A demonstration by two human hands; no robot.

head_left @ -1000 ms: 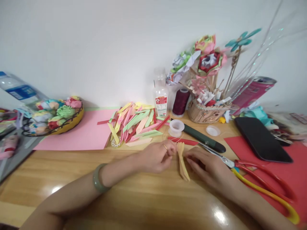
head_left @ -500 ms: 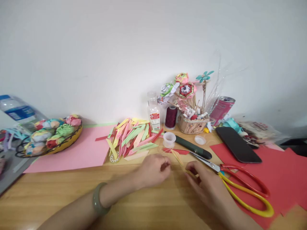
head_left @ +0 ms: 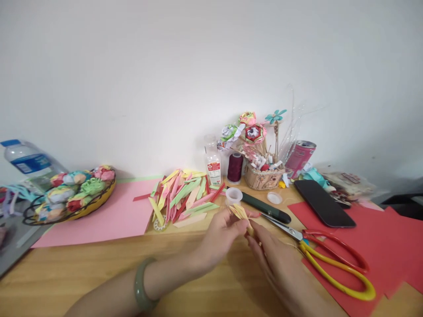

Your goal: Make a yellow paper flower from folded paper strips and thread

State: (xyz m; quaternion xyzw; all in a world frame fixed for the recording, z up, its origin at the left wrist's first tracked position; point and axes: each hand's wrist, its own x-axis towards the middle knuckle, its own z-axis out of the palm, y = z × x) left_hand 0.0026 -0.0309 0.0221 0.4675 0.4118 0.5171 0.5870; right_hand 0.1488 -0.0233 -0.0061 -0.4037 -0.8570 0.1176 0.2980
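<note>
A small bundle of folded yellow paper is held between both hands over the table's middle. My left hand pinches its side with thumb and fingers; a green bangle circles that wrist. Around the lower end of the same bundle, my right hand is closed. Just beyond the fingers stand a small clear round cup and a dark green cutter. Scissors with one red and one yellow handle lie right of my right hand. Folded coloured strips are heaped to the left.
Behind stand a clear bottle, a maroon thread spool and a basket of paper flowers. A black phone touches red paper at right. Pink paper and a basket of paper balls lie left.
My left hand has moved right and taken hold of the yellow paper, which my right hand held alone before. The hands are now together. The view has tilted slightly upward.
</note>
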